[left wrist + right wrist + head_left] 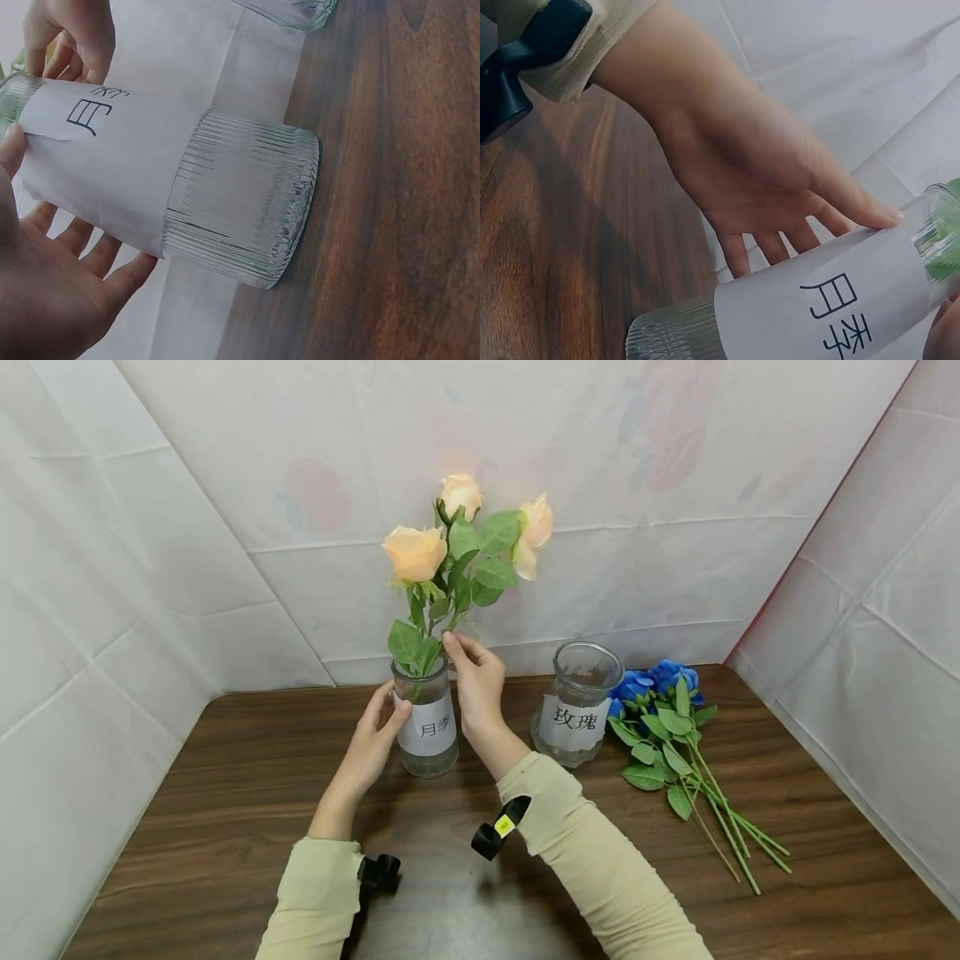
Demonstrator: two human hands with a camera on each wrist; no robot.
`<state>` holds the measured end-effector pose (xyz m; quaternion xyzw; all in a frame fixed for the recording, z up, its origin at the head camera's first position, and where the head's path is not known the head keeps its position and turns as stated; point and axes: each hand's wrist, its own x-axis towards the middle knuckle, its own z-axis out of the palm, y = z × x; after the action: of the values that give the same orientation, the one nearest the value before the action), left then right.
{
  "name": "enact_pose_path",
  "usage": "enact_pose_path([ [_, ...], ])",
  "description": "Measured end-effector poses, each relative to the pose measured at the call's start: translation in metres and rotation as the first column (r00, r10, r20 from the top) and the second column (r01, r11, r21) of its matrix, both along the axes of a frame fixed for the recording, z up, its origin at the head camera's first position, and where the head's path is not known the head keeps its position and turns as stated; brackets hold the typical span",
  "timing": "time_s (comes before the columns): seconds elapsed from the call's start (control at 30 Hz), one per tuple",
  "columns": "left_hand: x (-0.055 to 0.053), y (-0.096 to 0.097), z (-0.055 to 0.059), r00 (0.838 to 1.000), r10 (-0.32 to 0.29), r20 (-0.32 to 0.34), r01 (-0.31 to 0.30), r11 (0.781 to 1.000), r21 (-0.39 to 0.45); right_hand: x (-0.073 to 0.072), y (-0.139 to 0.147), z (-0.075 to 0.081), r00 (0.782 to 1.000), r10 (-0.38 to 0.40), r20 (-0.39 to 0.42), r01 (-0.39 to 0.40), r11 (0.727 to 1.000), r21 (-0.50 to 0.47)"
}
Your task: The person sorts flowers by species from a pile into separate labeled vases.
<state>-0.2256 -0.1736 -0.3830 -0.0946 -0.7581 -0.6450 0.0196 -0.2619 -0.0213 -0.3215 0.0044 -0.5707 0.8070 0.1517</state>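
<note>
Peach roses [415,553] with green leaves stand in a ribbed glass vase [430,763] that carries a white paper label [425,727]. My left hand [366,745] grips this vase from the left, thumb on the label and fingers around the far side. In the left wrist view, the fingers [124,279] show behind the paper. At the vase's mouth my right hand [482,693] pinches a rose stem between thumb and forefinger. Leaves partly hide the stems at the rim. The right wrist view shows the left thumb on the label's upper edge.
To the right stands a second, wider glass vase [588,667] with its own paper label [574,723]. Beside it several blue roses [667,681] lie on the dark wooden table [247,810], their stems toward the front right. White cloth [225,443] hangs behind and at both sides.
</note>
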Motion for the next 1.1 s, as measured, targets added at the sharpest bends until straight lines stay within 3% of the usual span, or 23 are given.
enact_pose_path([
  [0.3,-0.001,-0.001,-0.002,1.0,0.001,0.003,-0.001,1.0,-0.01,0.004,0.006,-0.003,0.998,0.057,0.024,-0.06,0.99,0.125],
  [0.7,-0.001,-0.001,-0.001,1.0,0.0,-0.001,0.0,1.0,0.008,0.005,0.01,-0.01,0.998,0.07,0.001,-0.07,0.995,0.066],
  [1.1,0.002,-0.003,0.002,1.0,0.024,-0.015,-0.024,0.999,-0.024,0.021,0.032,-0.021,0.994,0.107,0.002,-0.107,0.991,0.081],
])
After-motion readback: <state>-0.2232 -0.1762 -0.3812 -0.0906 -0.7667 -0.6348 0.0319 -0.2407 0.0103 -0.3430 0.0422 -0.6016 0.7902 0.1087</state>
